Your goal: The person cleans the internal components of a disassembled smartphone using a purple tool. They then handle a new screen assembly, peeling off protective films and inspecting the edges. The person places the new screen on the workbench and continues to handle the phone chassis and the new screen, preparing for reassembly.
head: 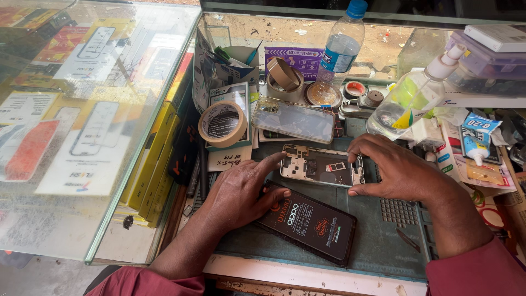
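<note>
we steady the opened silver phone frame w/ bare circuit board (320,165) w/ left hand (241,194) & right hand (397,170), fingers spread flat on its edges, near black screen panel (309,223) best left unpressed.

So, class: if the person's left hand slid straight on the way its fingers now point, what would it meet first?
The left hand points up and right, its forefinger already at the opened phone frame. That comes first; the clear phone case lies beyond, though depth is uncertain.

Your left hand (239,193) and right hand (395,171) press the two ends of an opened phone frame (322,165) on the worktop (383,246). A black screen (309,223) lies under your left thumb; tape roll (222,124) nearby.
</note>
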